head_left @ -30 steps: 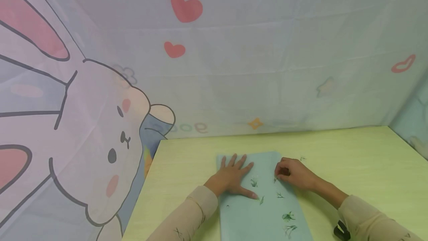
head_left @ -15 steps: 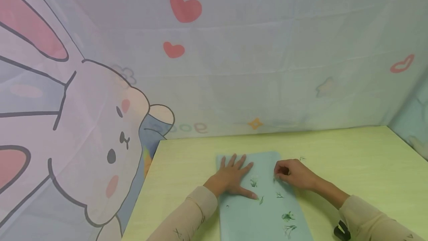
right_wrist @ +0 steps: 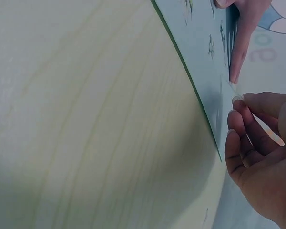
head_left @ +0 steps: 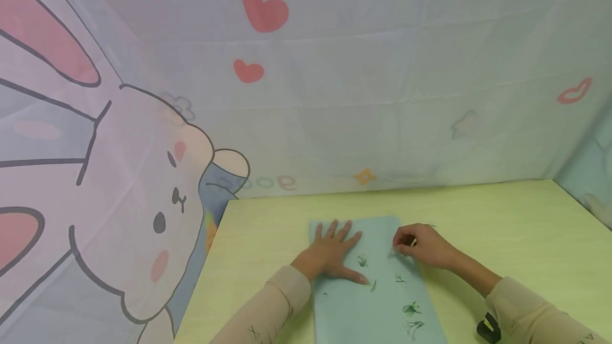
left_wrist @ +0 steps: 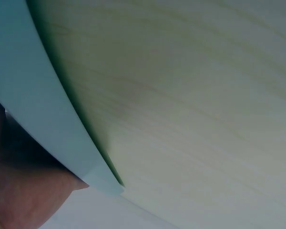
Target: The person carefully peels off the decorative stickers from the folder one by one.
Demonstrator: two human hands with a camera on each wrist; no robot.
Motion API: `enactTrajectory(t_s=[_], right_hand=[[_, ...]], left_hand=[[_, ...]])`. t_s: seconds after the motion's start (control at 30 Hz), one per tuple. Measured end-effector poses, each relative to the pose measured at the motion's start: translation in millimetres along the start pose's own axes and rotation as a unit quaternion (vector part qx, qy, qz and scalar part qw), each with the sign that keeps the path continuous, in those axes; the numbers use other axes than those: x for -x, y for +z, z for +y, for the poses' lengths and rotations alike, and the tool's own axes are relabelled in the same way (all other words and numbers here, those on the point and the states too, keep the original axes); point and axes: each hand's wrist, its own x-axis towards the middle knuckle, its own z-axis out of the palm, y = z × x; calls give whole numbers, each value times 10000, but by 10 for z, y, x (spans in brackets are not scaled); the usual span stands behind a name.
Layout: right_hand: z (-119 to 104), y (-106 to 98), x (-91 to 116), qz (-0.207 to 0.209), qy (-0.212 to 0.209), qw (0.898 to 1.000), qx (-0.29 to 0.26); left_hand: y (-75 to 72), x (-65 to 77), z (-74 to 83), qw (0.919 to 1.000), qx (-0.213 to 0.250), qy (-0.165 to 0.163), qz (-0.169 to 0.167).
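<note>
A pale blue flat sheet or board (head_left: 368,320) lies on the table, with several small green plant-pattern pieces on it, among them a leafy one (head_left: 411,309). My left hand (head_left: 331,254) rests palm down on its upper left part, fingers spread, the thumb beside a small green sprig (head_left: 373,285). At the sheet's upper right edge my right hand (head_left: 423,246) pinches a tiny clear piece, like a transparent sticker (right_wrist: 234,88), between thumb and index finger. Its other fingers are curled in. In the left wrist view only part of the left hand (left_wrist: 28,195) shows.
The yellow-green wood-grain table (head_left: 516,238) extends around the sheet. A small plant-like mark (head_left: 432,225) shows beyond the right hand. Some black object (head_left: 489,328) is by the right cuff. Behind hangs a cloth backdrop (head_left: 334,121) with hearts and a rabbit.
My right hand has shifted slightly, and the small green piece seen under its fingertips earlier now shows as a pale clear bit at the fingertips. The left hand stays put.
</note>
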Motion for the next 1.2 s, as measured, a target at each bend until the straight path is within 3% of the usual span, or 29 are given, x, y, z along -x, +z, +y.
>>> enactTrajectory(t_s=[1.2], right_hand=[[44,32,-5,188,200,9996,-31]], left_hand=[[-70,54,14,9999,118,57,42]])
